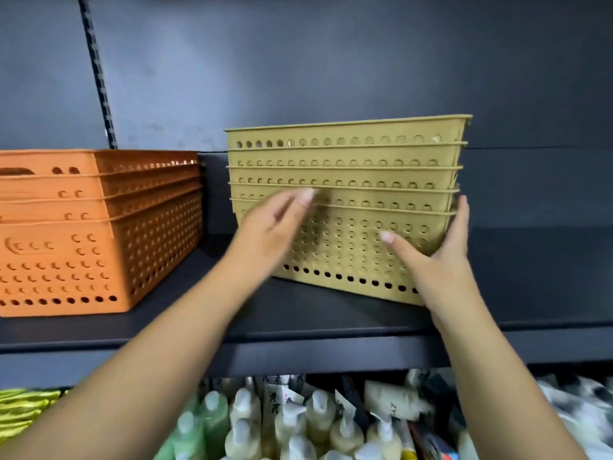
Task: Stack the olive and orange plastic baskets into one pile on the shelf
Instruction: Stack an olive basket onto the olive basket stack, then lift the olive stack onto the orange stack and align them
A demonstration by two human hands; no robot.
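A nested pile of several olive baskets (348,180) stands on the dark shelf (298,313), right of centre. My right hand (441,247) grips its right end, thumb on the front wall and fingers round the corner. My left hand (275,224), blurred, is spread open in front of the pile's left part; whether it touches the wall is unclear. A pile of several orange baskets (83,234) stands at the left of the same shelf, apart from the olive pile.
The dark back panel (331,61) rises behind the shelf, with a slotted upright (99,78) at the left. Below the shelf edge are bottles with pale caps (298,423) and green packets (23,410). Bare shelf lies right of the olive pile.
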